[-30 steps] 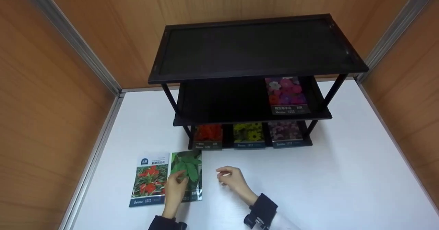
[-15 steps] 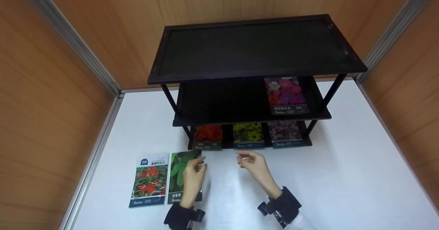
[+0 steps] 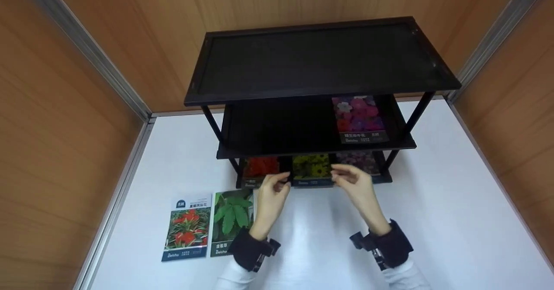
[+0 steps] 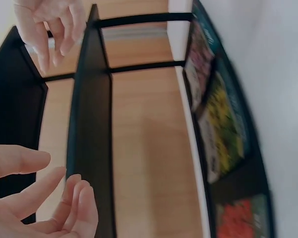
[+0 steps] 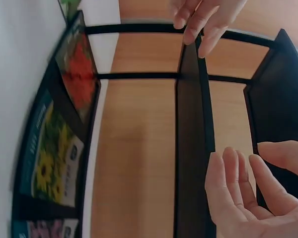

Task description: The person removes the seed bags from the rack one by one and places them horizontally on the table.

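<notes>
My left hand (image 3: 270, 201) hovers before the black three-tier rack (image 3: 316, 153), fingers loosely bent and nothing between them. To its right my right hand (image 3: 357, 190) has the same relaxed shape and is also bare. In the left wrist view, the fingertips lie close to the middle shelf's front edge (image 4: 74, 124). Between the hands in the head view shows a packet with yellow flowers (image 3: 310, 166) on the bottom tier. A red-flower packet (image 3: 259, 166) and a pale purple-flower packet (image 3: 359, 158) flank it, each partly covered by a hand.
A packet with pink and purple flowers (image 3: 358, 117) lies on the middle tier's right side. On the white table (image 3: 441, 220), front left, lie a red-flower packet with a white top (image 3: 187, 229) and a green-leaf packet (image 3: 233, 214). Wooden walls (image 3: 130, 43) enclose the table.
Both hands have moved forward and to the right, from over the table up to the rack's front. The left hand has left the green-leaf packet, which stays on the table.
</notes>
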A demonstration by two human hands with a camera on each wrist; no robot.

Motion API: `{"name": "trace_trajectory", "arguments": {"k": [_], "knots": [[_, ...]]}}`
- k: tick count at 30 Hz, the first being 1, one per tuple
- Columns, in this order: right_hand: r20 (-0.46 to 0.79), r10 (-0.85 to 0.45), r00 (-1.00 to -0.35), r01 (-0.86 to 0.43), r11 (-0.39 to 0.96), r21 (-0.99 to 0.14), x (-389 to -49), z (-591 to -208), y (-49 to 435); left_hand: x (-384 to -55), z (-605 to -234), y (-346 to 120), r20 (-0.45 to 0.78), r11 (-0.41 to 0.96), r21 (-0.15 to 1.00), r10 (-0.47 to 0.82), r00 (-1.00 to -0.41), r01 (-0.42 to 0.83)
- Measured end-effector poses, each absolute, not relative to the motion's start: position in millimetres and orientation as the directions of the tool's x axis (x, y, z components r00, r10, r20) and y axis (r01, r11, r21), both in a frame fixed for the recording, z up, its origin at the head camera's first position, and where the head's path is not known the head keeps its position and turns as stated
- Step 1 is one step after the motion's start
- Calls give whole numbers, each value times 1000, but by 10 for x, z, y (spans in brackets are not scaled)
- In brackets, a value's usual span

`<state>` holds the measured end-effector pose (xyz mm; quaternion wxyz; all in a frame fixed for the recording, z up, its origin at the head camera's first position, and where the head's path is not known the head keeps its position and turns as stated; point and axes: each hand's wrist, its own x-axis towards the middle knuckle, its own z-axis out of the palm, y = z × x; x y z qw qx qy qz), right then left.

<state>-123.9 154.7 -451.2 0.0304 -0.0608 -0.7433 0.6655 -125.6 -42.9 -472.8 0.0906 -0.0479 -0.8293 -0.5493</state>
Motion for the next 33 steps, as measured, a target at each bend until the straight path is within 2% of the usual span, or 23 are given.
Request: {"name": "trace_trajectory", "arguments": {"k": [7, 14, 18, 25, 33], "knots": [[50, 193, -980, -12, 193, -981, -1374, -4307, 1835, -1417, -4514, -169, 229, 374, 898, 56, -972, 233], [131, 288, -949, -79, 184, -980, -1555, -4146, 2135, -1589, -4333, 36, 243, 395, 878, 122, -962, 271], [152, 292, -944, -80, 245, -966, -1648, -4073, 2268, -1689, -4238, 140, 245, 420, 863, 138, -959, 281], [153, 260, -953, -45, 379, -924, -1806, -4045, 2440, -1878, -4151, 333, 178, 457, 857, 170, -969, 237], [107, 294, -950, 24, 410, -912, -1951, -4130, 2509, -2030, -4167, 541, 60, 507, 841, 262, -963, 191]]}}
